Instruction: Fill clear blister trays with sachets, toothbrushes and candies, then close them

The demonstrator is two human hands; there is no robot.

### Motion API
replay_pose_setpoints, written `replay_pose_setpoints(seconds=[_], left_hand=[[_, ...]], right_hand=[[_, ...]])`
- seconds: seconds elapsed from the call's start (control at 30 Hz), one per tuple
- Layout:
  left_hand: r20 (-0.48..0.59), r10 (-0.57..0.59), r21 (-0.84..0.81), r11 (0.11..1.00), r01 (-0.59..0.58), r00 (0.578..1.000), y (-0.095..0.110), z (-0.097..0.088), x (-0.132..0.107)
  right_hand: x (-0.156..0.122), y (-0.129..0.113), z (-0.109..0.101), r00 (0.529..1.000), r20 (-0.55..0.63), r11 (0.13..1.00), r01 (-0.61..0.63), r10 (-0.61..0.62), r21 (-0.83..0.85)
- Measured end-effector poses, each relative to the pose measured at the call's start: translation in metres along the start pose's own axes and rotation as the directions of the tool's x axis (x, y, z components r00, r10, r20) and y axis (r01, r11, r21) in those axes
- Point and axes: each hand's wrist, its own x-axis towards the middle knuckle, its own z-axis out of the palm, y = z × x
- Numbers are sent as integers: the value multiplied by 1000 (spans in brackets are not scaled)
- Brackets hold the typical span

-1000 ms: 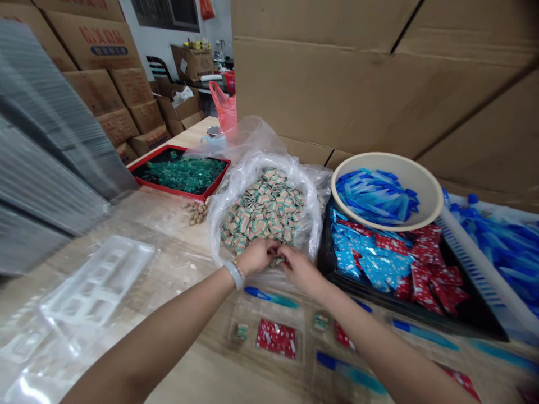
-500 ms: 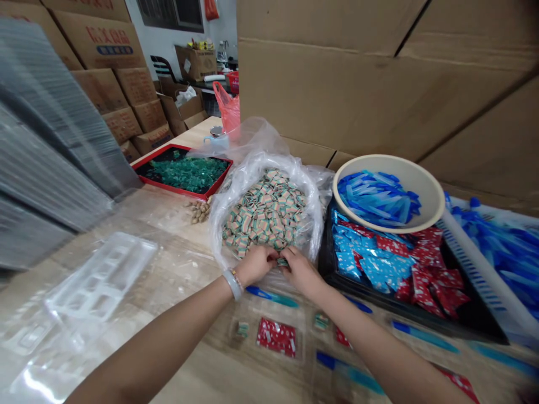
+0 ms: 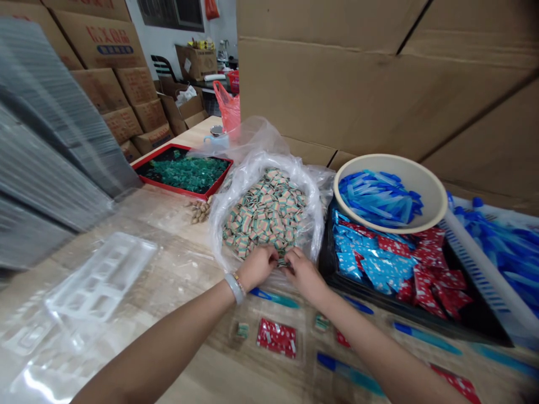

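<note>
My left hand (image 3: 257, 266) and my right hand (image 3: 304, 274) meet at the near rim of a clear plastic bag (image 3: 236, 185) full of small striped green-and-pink packets (image 3: 267, 210). Both hands have their fingers curled, pinching small packets between them at the bag's edge. A pale band is on my left wrist. In front of my arms lies a clear blister tray (image 3: 275, 331) holding a red packet (image 3: 277, 338), small striped packets and blue pens (image 3: 273, 298).
A red tray of green pieces (image 3: 185, 173) sits at the back left. A beige bowl (image 3: 429, 185) of blue items rests over a black tray (image 3: 475, 320) of red and blue sachets. Empty clear trays (image 3: 101, 278) lie left. Cardboard boxes (image 3: 379, 78) wall the back.
Both hands stay at the bag's near rim and have shifted only slightly; the fingers keep working the small packets. The view has drifted a little.
</note>
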Motion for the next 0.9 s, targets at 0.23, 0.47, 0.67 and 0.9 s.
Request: replay_pose_setpoints(seconds=[0.23, 0.47, 0.67, 0.9], left_hand=[[37, 69, -11, 998, -69, 997, -1, 1, 0], [78, 60, -128, 991, -50, 995, -1, -2, -1], [149, 4, -473, 879, 68, 989, -2, -3, 0], [118, -74, -608, 783, 131, 990, 3, 5, 3]], right_hand=[[1, 1, 1, 1000, 1, 1000, -11, 11, 14], [0, 5, 3, 1000, 4, 999, 27, -27, 47], [-9, -2, -2, 995, -101, 991, 24, -10, 132], [-10, -7, -5, 994, -110, 979, 33, -11, 200]])
